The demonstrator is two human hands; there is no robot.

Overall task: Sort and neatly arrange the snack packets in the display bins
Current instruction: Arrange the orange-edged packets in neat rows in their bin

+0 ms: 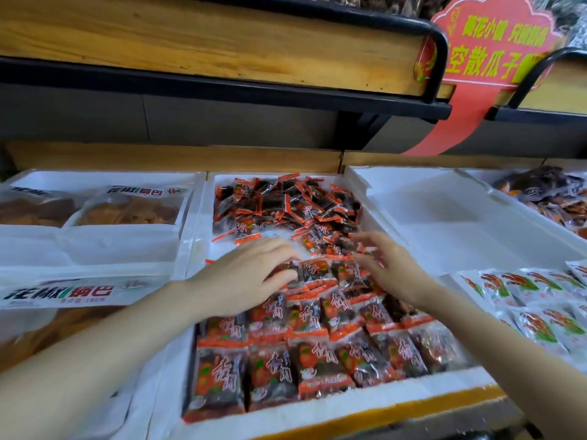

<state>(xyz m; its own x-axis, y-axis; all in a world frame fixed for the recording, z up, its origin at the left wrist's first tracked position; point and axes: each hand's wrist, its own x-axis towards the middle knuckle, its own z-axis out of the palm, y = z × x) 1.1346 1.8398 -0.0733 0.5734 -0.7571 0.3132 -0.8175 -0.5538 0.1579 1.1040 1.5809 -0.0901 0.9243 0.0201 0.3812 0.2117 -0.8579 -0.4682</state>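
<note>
The middle white foam bin [355,404] holds small red-and-black snack packets. Tidy overlapping rows [317,344] fill its near half. A loose heap [286,204] lies at the far end. My left hand [244,274] rests palm down on the row's far edge, fingertips touching a packet [314,269]. My right hand [387,265] hovers over the same row with fingers spread and slightly bent, its fingertips blurred; I cannot tell whether it holds a packet.
The left bin [95,246] holds large clear bags of golden crisps. To the right stands a white bin [444,211] with nothing in it, and green-and-orange packets [533,312] in front of it. A wooden shelf [190,36] with a red sign [492,42] overhangs the back.
</note>
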